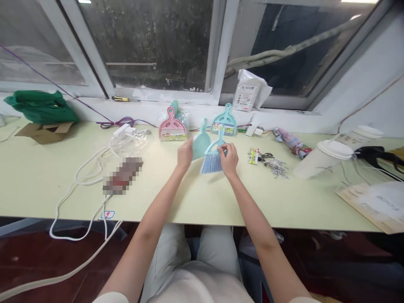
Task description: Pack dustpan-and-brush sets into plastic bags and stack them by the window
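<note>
My left hand (185, 155) is closed on the left side of a mint-green dustpan (202, 143), which looks smeared by motion and has its handle pointing up. In my right hand (229, 158) is a small light-blue hand brush (212, 162), gripped at its right side with thumb and fingers. Its bristles point down and to the left, above the table. The two pieces are side by side, the brush partly in front of the dustpan. Behind them stand a pink dustpan-and-brush set (172, 126) in clear wrap and a blue-green set (226, 121).
On the pale table (151, 198), a white cable (67, 193) loops at left near a cardboard box (41, 132). Several keyrings (275, 164) lie right of my hands. Farther right are a white lidded cup (323, 158) and a paper bag (375, 204). A screwdriver (120, 99) rests on the sill.
</note>
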